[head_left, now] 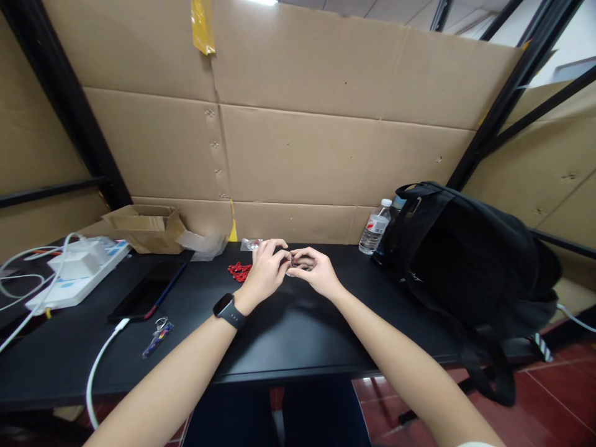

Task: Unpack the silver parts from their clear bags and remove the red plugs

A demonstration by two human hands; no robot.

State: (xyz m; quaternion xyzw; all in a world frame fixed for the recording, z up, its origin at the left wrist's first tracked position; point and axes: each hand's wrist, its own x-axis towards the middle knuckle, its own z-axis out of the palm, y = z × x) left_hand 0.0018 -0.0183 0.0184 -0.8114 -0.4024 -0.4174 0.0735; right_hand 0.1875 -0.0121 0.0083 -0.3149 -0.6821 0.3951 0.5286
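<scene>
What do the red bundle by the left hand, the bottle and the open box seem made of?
Red bundle: perhaps cord, judging by its thin strands; finish and exact material unclear.
Bottle: likely clear, glossy plastic; it is see-through with highlights.
Open box: probably matte cardboard, from its plain brown, creased walls.

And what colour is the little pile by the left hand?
The little pile is red, best seen in the head view.

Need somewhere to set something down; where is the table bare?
Bare table lies between the forearms, and between the right hand and the backpack. It is crowded at left, around the phone, power strip and box.
</scene>
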